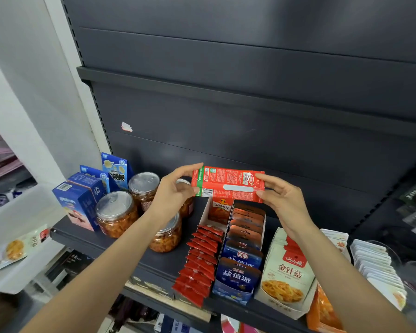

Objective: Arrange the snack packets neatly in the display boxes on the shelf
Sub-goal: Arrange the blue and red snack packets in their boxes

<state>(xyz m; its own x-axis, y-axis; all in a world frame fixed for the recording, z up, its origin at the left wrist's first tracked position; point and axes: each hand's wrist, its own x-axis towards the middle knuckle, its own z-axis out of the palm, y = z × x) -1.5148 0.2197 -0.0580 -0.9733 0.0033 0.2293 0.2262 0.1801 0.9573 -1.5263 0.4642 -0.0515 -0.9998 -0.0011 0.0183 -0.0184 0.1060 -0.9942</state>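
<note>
Both forearms reach up from the bottom corners of view and are bare all the way to the edge, with no sleeve or cuff showing. The left hand [172, 188] and right hand [282, 197] are bare too (no gloves, rings, watch or wristband that I can see). The fingers are slim, with short, plain nails.

Counts on the shelf [134, 255]

Four jars [116, 213] and four blue cartons [78, 205] left of the hands; one red packet [228, 183] between two hands; below them, four display boxes [233, 288]; packets inside too many to count.
</note>
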